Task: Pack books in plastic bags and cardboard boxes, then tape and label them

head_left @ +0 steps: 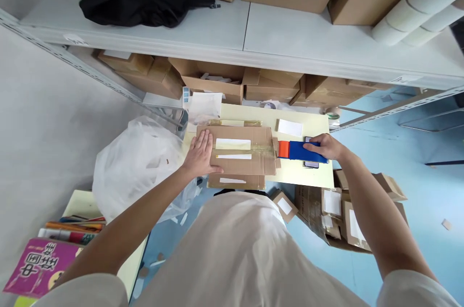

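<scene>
A flat cardboard box (241, 164) lies on the pale yellow table, with white labels on top and clear tape over its right end. My left hand (200, 153) rests flat on the box's left end, fingers stretched out and thumb apart. To the right of the box, my right hand (324, 146) is closed around a blue tape dispenser (299, 151) with an orange front end. That orange end points at the box's taped right side. Beneath the dispenser lies a phone (311, 164), mostly covered by it.
Above the table runs a grey shelf (224, 31) bearing boxes, black cloth and white rolls. A white label sheet (290, 127) lies at the table's back (319, 125). A big plastic bag (134, 167) stands left; a carton of small boxes (348, 244) sits on the floor at right.
</scene>
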A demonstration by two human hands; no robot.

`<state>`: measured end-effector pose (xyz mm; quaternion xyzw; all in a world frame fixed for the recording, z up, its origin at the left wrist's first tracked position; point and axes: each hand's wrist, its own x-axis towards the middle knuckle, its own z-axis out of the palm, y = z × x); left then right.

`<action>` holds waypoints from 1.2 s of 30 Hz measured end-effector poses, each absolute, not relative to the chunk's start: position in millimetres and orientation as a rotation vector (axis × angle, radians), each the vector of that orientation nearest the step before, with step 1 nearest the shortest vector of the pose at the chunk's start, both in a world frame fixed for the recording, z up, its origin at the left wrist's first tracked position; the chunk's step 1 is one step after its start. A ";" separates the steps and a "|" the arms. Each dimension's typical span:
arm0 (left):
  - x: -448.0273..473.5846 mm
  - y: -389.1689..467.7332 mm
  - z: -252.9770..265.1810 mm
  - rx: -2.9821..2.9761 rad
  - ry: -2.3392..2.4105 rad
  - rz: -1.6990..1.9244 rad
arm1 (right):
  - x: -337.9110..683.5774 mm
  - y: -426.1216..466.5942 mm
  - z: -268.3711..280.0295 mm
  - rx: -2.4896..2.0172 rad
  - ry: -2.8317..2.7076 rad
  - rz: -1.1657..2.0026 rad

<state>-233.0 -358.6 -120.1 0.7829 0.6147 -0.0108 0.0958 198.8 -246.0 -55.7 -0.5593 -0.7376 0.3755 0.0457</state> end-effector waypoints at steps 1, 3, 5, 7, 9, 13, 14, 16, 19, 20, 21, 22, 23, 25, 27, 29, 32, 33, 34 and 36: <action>-234.0 -358.7 -119.8 2.318 1.821 -0.063 | 205.9 -245.2 -64.8 -1.718 -2.252 1.157; -233.8 -359.2 -117.8 2.297 1.840 -0.125 | 211.4 -243.7 -82.0 -1.692 -2.295 1.198; -224.5 -359.3 -114.1 2.252 1.896 -0.155 | 209.8 -242.2 -95.7 -1.635 -2.302 1.185; -200.1 -357.6 -110.5 2.214 1.893 -0.131 | 206.6 -240.9 -105.4 -1.569 -2.305 1.192; -160.8 -353.7 -108.4 2.213 1.741 -0.054 | 204.6 -240.0 -112.4 -1.518 -2.300 1.221; -73.2 -341.8 -108.5 2.189 1.328 0.221 | 206.1 -239.2 -124.1 -1.490 -2.299 1.327; -58.0 -339.0 -108.8 2.184 1.297 0.272 | 207.4 -239.0 -126.8 -1.494 -2.305 1.357; -40.7 -334.9 -109.3 2.214 1.301 0.254 | 211.0 -238.6 -131.6 -1.485 -2.322 1.417; -39.9 -333.5 -109.9 2.302 1.367 0.048 | 221.0 -236.9 -135.0 -1.441 -2.344 1.445; -42.6 -334.1 -110.1 2.328 1.384 -0.008 | 225.9 -235.8 -134.5 -1.437 -2.368 1.433; -45.2 -334.9 -110.2 2.354 1.395 -0.048 | 231.5 -234.3 -133.0 -1.443 -2.407 1.412; -47.2 -335.9 -110.3 2.377 1.400 -0.074 | 237.1 -232.6 -130.2 -1.457 -2.463 1.376; -48.0 -336.8 -110.3 2.397 1.404 -0.086 | 242.0 -230.9 -126.2 -1.476 -2.534 1.327; -46.6 -338.0 -109.4 2.426 1.410 -0.099 | 244.7 -229.2 -114.3 -1.553 -2.690 1.194; -42.0 -338.4 -107.3 2.441 1.419 -0.113 | 232.1 -231.9 -99.4 -1.697 -2.785 1.023; -36.7 -338.3 -104.9 2.449 1.429 -0.132 | 204.0 -239.5 -85.7 -1.848 -2.787 0.874; -31.2 -338.2 -103.0 2.444 1.447 -0.169 | 155.9 -254.3 -75.4 -1.877 -2.771 0.764; -30.4 -338.5 -103.1 2.437 1.458 -0.178 | 145.5 -258.5 -75.1 -1.862 -2.793 0.753; -30.1 -338.9 -103.4 2.428 1.468 -0.180 | 140.1 -261.8 -76.1 -1.853 -2.811 0.750; -30.6 -339.9 -104.4 2.416 1.477 -0.161 | 145.1 -265.8 -79.3 -1.900 -2.764 0.715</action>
